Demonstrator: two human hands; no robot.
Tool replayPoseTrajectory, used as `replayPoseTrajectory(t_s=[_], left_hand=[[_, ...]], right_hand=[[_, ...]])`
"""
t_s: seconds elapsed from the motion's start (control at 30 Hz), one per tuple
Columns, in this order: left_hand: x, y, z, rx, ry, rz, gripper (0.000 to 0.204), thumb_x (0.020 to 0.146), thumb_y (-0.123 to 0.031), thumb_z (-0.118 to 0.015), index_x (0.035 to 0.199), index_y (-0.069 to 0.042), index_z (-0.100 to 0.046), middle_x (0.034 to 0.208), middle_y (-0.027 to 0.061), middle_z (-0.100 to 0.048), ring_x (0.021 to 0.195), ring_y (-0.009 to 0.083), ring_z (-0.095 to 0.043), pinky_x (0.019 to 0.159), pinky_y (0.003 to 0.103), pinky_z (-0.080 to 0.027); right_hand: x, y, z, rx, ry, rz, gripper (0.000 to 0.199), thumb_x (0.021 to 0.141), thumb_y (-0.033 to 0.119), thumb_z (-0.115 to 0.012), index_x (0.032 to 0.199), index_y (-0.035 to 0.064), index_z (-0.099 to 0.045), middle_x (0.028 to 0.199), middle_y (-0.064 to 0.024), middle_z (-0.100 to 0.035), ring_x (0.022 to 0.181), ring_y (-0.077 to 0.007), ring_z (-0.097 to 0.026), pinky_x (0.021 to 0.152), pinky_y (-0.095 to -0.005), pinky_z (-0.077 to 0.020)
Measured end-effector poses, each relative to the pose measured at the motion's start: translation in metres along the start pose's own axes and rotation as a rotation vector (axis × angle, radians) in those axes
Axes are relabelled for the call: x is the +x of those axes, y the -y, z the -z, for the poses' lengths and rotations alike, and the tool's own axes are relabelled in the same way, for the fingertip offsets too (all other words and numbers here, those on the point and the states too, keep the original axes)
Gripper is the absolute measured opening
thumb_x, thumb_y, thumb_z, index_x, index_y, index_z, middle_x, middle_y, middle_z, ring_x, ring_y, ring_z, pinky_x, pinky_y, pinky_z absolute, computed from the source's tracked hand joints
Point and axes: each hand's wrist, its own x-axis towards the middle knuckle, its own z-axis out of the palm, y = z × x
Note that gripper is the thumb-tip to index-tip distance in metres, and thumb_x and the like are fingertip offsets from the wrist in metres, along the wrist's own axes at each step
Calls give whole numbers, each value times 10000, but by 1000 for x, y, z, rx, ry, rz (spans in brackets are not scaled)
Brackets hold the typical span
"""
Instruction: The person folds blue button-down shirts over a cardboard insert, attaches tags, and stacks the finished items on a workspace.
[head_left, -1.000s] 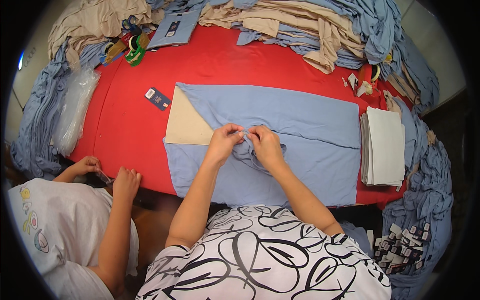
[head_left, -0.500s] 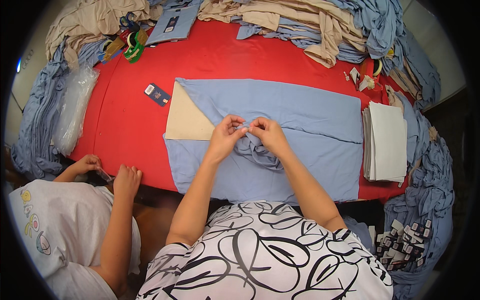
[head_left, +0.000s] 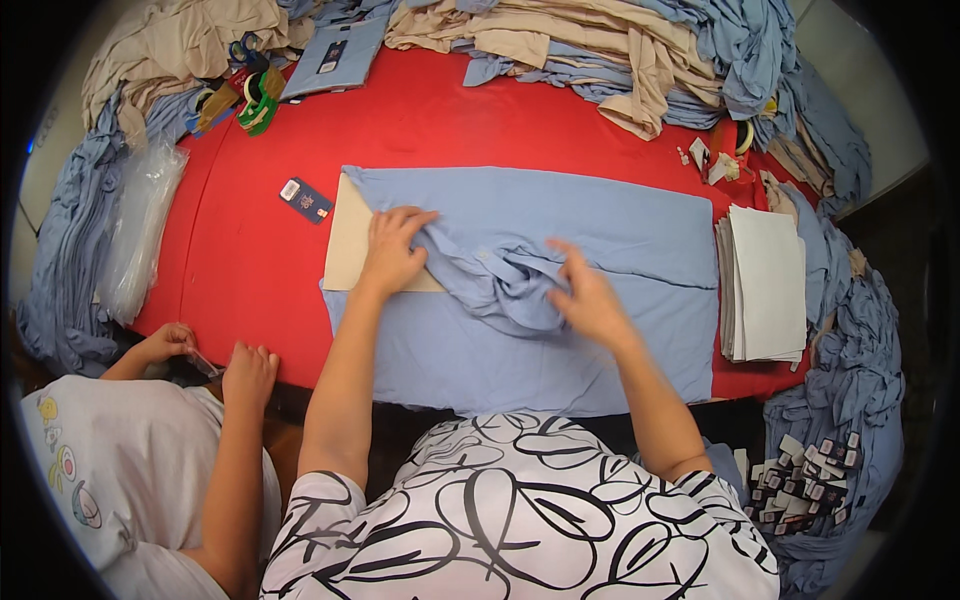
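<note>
A light blue garment (head_left: 620,215) lies spread across the red table, its middle gathered in a bunched, twisted knot of cloth (head_left: 525,285). A flat beige panel (head_left: 345,235) shows at its left end, partly covered by the slanting edge of the blue cloth. My left hand (head_left: 395,250) rests where that slanting edge meets the panel, fingers stretched over the cloth and holding nothing that I can see. My right hand (head_left: 590,300) hovers at the right side of the bunched cloth, fingers apart and slightly blurred.
A dark tag (head_left: 306,200) lies left of the garment. White sheets (head_left: 765,285) are stacked at right. Tape dispensers (head_left: 260,105), clear plastic bags (head_left: 145,230) and cloth piles (head_left: 570,45) edge the table. A co-worker's hands (head_left: 250,372) are at lower left.
Both hands were together, pinching cloth at the middle. They have let go and parted: the left moved left to the slanting edge, the right moved right. The bunched cloth now lies loose.
</note>
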Motion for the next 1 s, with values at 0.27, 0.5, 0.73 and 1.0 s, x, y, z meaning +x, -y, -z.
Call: replayPoseTrajectory(t_s=[0.27,0.5,0.73,1.0], left_hand=[[14,32,-2,-27,-49,225,312,818,-324,-716,967,-64,-634,1153,42,-587,1116,272,-460,1047,413,-281],[10,22,-7,24,-210,270,412,800,-381,-771,1014,-69,-608,1188,32,-599,1130,269,-464,1032,441,-300],[-18,-9,17,179,134,-159,742,668,-497,-826,1267,-113,-616,1359,39,-540,1315,316,-418,1141,561,-255],[-22,4,7,55,70,-68,882,544,-570,-844,1255,-101,-616,1336,74,-540,1292,318,-437,1137,573,-258]], right_hand=[[98,-66,77,600,-46,-98,489,915,185,-674,1348,42,-501,946,-62,-633,695,-119,-594,638,-308,-483],[89,-43,23,-286,-772,-5,322,942,261,-627,1213,87,-625,1046,-91,-646,922,-267,-574,863,-418,-429],[46,-30,-61,-488,-559,253,424,866,281,-696,1263,149,-627,1395,-100,-520,1323,-328,-416,1116,-628,-200],[30,-1,-111,-579,-367,423,522,820,318,-740,1299,153,-614,1488,-124,-432,1416,-399,-302,1144,-675,-112]])
